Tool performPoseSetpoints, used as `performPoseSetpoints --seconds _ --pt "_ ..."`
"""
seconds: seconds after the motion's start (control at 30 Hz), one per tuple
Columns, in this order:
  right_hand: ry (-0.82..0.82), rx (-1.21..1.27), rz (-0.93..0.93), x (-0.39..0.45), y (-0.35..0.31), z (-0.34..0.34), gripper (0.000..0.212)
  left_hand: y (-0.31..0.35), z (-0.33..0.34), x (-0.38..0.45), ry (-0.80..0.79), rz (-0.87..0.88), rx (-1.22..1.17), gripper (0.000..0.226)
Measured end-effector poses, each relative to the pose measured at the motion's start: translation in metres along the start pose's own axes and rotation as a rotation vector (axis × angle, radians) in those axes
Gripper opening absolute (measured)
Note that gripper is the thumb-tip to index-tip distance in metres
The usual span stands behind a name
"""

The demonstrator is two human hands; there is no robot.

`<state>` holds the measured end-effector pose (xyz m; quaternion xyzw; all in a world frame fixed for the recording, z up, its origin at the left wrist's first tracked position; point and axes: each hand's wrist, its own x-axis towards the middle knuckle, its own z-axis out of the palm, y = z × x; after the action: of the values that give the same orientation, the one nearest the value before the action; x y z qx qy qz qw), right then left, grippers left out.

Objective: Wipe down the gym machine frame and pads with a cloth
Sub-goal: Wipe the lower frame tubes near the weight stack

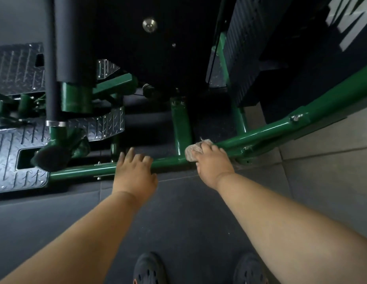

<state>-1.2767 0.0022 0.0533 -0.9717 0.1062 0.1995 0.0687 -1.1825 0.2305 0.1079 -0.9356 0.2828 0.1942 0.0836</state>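
Observation:
A green gym machine frame runs low across the floor; its base tube [82,171] lies just beyond my arms. My right hand [212,163] grips a pinkish-beige cloth [194,150] and presses it on the tube where a green crossbar [181,128] joins. My left hand [134,171] rests on the same tube further left, fingers straight and spread over it. A black roller pad [76,37] stands above on the left. The underside of a black seat pad [149,48] fills the top middle.
Diamond-plate footplates [12,148] lie at the left. A black weight stack [246,50] rises at the upper right behind a slanted green tube [330,99]. Dark rubber floor lies under my arms, grey tiles [326,171] to the right. My dark shoes [149,269] show at the bottom.

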Motion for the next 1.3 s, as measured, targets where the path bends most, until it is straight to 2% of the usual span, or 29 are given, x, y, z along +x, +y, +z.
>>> performPoseSetpoints --seconds 0.13,0.27,0.33,0.4,0.5,0.57,0.6,0.7,0.77,0.93,1.07,1.17,1.3 --pt "0.079 -0.126 -0.117 0.037 0.012 0.023 0.041 -0.001 0.06 0.047 -0.162 -0.006 0.012 0.061" --pt "-0.052 -0.147 -0.172 0.07 0.009 0.056 0.038 0.004 0.118 0.094 -0.276 -0.013 0.039 0.07" --pt "-0.082 -0.174 -0.193 0.084 0.009 0.076 0.032 0.009 0.146 0.114 -0.272 -0.011 0.044 0.079" --pt "-0.091 -0.218 -0.222 0.097 0.007 0.092 0.035 0.014 0.17 0.132 -0.236 -0.013 0.036 0.086" --pt "-0.1 -0.266 -0.257 0.114 0.0 0.107 0.053 0.011 0.199 0.154 -0.209 -0.042 0.07 0.083" --pt "-0.16 -0.288 -0.247 0.124 -0.005 0.114 0.073 0.005 0.213 0.164 -0.233 -0.041 0.103 0.077" --pt "-0.189 -0.306 -0.235 0.13 -0.009 0.116 0.076 0.001 0.219 0.168 -0.233 -0.037 0.126 0.073" --pt "-0.271 -0.364 -0.226 0.144 -0.024 0.124 0.058 -0.004 0.221 0.183 -0.225 -0.019 0.207 0.061" --pt "-0.299 -0.387 -0.223 0.151 -0.029 0.131 0.056 -0.005 0.226 0.192 -0.201 0.004 0.244 0.057" --pt "-0.221 -0.4 -0.225 0.157 -0.036 0.14 0.056 -0.013 0.236 0.194 -0.19 0.06 0.267 0.062" --pt "-0.191 -0.44 -0.205 0.139 -0.021 0.116 0.062 -0.014 0.235 0.198 -0.208 0.056 0.254 0.062" --pt "-0.187 -0.455 -0.127 0.106 0.005 0.073 0.068 -0.015 0.236 0.199 -0.218 0.037 0.223 0.05" --pt "-0.152 -0.492 -0.002 0.065 0.043 0.015 0.06 -0.01 0.235 0.198 -0.192 -0.025 0.158 0.043"
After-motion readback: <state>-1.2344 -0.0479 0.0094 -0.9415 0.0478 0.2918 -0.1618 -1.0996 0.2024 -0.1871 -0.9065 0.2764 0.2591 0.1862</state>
